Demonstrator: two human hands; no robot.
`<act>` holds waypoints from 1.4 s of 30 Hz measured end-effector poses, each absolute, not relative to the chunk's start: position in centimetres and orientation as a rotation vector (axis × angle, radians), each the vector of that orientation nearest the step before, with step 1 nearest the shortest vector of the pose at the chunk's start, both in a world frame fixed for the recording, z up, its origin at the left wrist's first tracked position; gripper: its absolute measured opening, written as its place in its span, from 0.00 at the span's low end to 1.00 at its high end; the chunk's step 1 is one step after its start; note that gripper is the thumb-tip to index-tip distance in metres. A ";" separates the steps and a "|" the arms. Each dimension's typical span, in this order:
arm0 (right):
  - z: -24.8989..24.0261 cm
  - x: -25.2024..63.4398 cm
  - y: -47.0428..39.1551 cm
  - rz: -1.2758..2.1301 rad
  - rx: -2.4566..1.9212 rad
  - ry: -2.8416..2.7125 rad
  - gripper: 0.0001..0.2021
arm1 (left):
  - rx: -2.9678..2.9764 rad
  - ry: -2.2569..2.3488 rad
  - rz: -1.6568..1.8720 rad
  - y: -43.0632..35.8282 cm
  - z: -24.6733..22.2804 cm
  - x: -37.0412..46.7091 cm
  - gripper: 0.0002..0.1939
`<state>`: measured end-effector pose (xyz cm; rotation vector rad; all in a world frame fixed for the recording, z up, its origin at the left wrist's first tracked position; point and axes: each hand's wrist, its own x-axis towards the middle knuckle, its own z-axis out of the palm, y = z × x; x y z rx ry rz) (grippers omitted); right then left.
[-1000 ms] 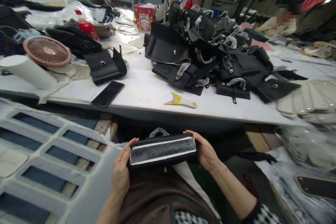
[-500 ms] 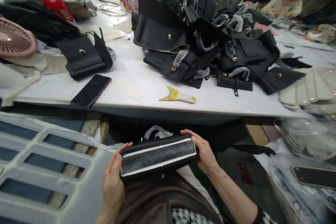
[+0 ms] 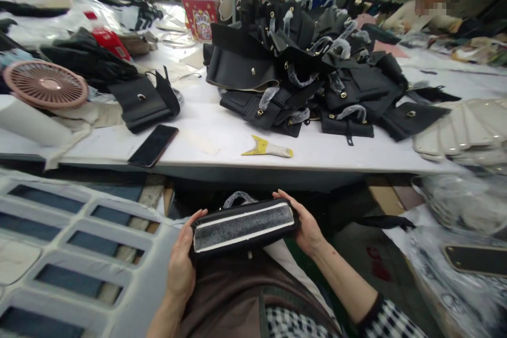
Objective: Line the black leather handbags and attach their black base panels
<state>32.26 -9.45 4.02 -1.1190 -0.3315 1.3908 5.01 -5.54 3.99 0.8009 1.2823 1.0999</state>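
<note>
Above my lap I hold a black handbag (image 3: 244, 227) by its two ends. Its underside faces me: a grey speckled strip between two white edges. My left hand (image 3: 184, 264) is closed on the left end, and my right hand (image 3: 304, 226) grips the right end. A plastic-wrapped handle (image 3: 238, 198) shows behind the bag's far edge. On the table ahead lies a yellow and white scraper-like tool (image 3: 267, 147); a phone (image 3: 153, 146) rests left of it.
A heap of black handbags (image 3: 301, 68) covers the middle of the table (image 3: 222, 161). One more black bag (image 3: 146, 100), a pink fan (image 3: 45, 84) and a red box (image 3: 201, 17) stand leftward. Pale panels (image 3: 467, 129) lie right. A grey plastic rack (image 3: 130, 269) is at my left. Other people are beyond.
My view has tilted up and turned a little left, so the table things appear shifted. Both hands keep their grip on the bag, which stays at much the same angle.
</note>
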 end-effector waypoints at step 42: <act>6.0 32.0 -7.1 0.449 -1.648 -2.157 0.41 | 2.329 1.323 0.730 -3.2 5.4 6.1 0.35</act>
